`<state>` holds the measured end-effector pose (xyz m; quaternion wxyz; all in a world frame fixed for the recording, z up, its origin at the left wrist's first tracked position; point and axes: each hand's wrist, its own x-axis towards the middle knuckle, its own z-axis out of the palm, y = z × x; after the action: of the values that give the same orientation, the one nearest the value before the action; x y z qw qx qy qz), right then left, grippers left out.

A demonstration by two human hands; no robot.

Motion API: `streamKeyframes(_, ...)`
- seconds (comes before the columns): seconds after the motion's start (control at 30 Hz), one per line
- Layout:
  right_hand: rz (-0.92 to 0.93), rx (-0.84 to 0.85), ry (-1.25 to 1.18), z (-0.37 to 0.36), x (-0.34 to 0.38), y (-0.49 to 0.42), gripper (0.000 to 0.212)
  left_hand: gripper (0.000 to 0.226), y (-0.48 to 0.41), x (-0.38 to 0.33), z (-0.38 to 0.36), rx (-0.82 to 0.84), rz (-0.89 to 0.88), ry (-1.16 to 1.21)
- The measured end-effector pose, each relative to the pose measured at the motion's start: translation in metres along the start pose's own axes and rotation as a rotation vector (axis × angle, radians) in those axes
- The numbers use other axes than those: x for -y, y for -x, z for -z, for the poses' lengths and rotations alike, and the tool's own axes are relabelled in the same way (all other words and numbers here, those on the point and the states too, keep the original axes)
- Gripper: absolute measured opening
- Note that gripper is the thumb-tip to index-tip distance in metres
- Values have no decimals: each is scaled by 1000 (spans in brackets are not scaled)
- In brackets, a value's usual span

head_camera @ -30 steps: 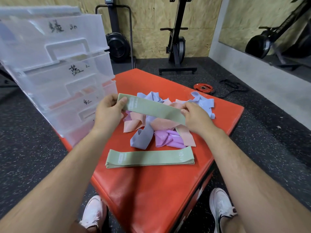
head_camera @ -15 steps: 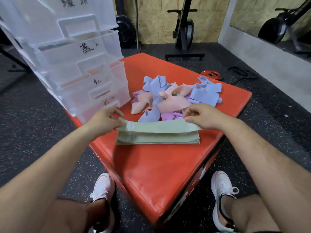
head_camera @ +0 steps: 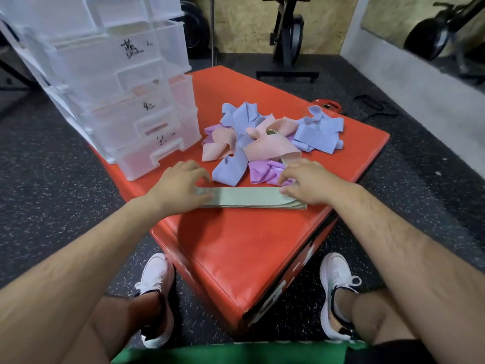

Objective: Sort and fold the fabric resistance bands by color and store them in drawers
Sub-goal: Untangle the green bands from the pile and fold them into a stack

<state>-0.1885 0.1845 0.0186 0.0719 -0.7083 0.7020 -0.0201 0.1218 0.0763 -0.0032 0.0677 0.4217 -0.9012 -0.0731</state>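
A flat stack of green bands (head_camera: 249,197) lies across the red padded box (head_camera: 236,245), near its front half. My left hand (head_camera: 178,187) rests on the stack's left end, and my right hand (head_camera: 307,182) presses on its right end, fingers spread over the top band. Just behind the stack is a loose pile of bands: blue (head_camera: 320,132), pink (head_camera: 270,148) and purple (head_camera: 262,170), with a bit of green (head_camera: 273,132) peeking out. A clear plastic drawer unit (head_camera: 126,82) with handwritten labels stands on the box's left side, drawers closed.
The box sits on dark speckled gym flooring. My two white shoes (head_camera: 157,285) flank its near corner. A red weight plate (head_camera: 326,105) lies on the floor behind the box. An exercise bike (head_camera: 287,40) stands by the wooden back wall.
The green band that both hands held stretched above the pile has come down onto the green stack. My hands now lie on the stack's two ends.
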Motion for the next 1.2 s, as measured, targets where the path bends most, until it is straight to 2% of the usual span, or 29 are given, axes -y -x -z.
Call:
streamKeyframes(0.1,66,94,21,0,7,3,50,74,-2,-8,-6,173,-108,-45)
streamKeyframes(0.23,87,127,129,-6,9,0,64,63,-7,-6,-11,221,-130,-29)
streamKeyframes(0.43,59,146,33,-10,4,1,61,58,-12,-3,-9,213,-125,69)
streamKeyframes(0.57,72,130,84,-7,6,3,61,61,-15,-6,-7,215,-143,25)
streamKeyframes(0.8,22,-116,-57,6,-2,-3,33,52,-33,-43,4,-83,-227,132)
streamKeyframes(0.97,-143,-249,-116,7,-18,-28,34,26,-83,-89,12,-196,-237,195)
streamKeyframes(1.07,-192,-266,-159,5,-24,-44,41,28,-130,-107,11,-180,-259,125)
streamKeyframes(1.2,-204,-262,-206,3,-34,-59,38,21,-201,-121,11,-41,-245,-7)
